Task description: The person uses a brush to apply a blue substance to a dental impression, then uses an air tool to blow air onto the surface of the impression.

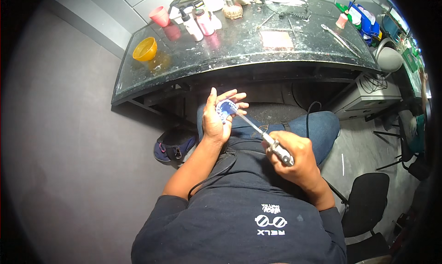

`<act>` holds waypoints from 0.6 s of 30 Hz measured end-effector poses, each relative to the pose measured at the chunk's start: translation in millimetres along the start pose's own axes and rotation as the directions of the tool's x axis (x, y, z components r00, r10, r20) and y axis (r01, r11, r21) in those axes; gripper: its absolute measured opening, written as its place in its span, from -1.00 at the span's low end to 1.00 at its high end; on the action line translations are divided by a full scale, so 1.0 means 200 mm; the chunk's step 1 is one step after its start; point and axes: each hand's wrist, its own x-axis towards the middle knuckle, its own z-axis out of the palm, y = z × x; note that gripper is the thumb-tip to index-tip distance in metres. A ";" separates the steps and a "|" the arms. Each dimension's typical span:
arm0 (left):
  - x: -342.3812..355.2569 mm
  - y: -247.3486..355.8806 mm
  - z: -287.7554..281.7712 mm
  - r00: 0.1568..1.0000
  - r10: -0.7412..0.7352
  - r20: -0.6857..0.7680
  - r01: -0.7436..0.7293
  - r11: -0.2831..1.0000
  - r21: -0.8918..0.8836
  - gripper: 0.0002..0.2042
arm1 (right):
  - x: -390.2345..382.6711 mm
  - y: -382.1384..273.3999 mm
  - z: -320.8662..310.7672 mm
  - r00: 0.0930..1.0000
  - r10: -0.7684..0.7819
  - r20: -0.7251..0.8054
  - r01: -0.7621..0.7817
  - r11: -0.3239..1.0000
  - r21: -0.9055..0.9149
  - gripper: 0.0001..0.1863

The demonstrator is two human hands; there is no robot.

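Note:
In my left hand (216, 117), palm up with the fingers partly spread, rests a small blue dental model (226, 108) with a whitish, tooth-like edge. The thumb points up and away from it, while the fingers support it from below. My right hand (294, 154) is wrapped round a silver air blow gun (282, 153) with a long thin nozzle. Its nozzle slants up to the left, and the tip lies at the right side of the blue piece; whether they touch I cannot tell. Both hands are over my lap, in front of the table.
Beyond my hands stands a dark, stained table (221, 52). On it are a yellow bowl (145, 49), a pink cup (159, 16), pump bottles (192, 27) and a pinkish slab (276, 40). A bag (174, 144) lies left on the floor; a black chair (367, 204) stands right.

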 end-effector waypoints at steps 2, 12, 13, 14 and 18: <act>0.00 0.00 0.01 1.000 0.018 -0.002 -0.018 1.000 0.011 -0.36 | 0.00 0.02 0.00 0.999 0.031 -0.043 -0.031 0.999 -0.017 -0.77; -0.02 0.01 0.00 1.000 -0.008 -0.014 0.007 0.995 -0.102 -0.39 | -0.02 0.03 0.00 0.991 0.086 -0.104 -0.091 0.995 -0.043 -0.85; -0.01 0.02 -0.02 0.999 -0.029 0.026 0.033 0.987 -0.155 -0.39 | -0.02 0.04 -0.02 0.997 0.076 -0.029 -0.078 0.996 -0.046 -0.87; -0.01 0.02 -0.03 0.997 -0.049 0.066 0.061 0.977 -0.205 -0.38 | -0.02 0.03 -0.02 0.997 0.076 -0.029 -0.077 0.996 -0.045 -0.87; 0.00 0.00 -0.04 0.998 -0.040 0.040 0.050 0.955 -0.293 -0.38 | -0.02 0.03 -0.02 0.994 0.081 -0.071 -0.084 0.996 -0.036 -0.87</act>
